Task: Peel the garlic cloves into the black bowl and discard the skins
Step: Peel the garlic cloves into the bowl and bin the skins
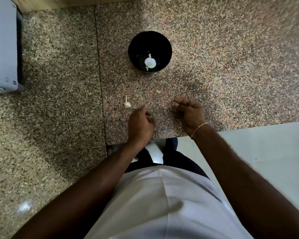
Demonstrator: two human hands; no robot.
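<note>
Glossy black bowl; speckled polished granite counter.

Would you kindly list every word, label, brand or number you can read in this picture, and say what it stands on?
No text can be read.
White appliance: small dark marks near its lower edge, too small and blurred to read.
Black bowl, granite counter: no lettering visible.

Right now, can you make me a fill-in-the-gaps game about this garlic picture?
1. The bowl on the counter is coloured ____.
2. The garlic piece with a stalk lies on the counter beside the ____ hand.
3. The thin bracelet sits on the wrist of the ____ hand.
4. The peeled cloves lie inside the ____.

Missing words: black; left; right; bowl
</note>
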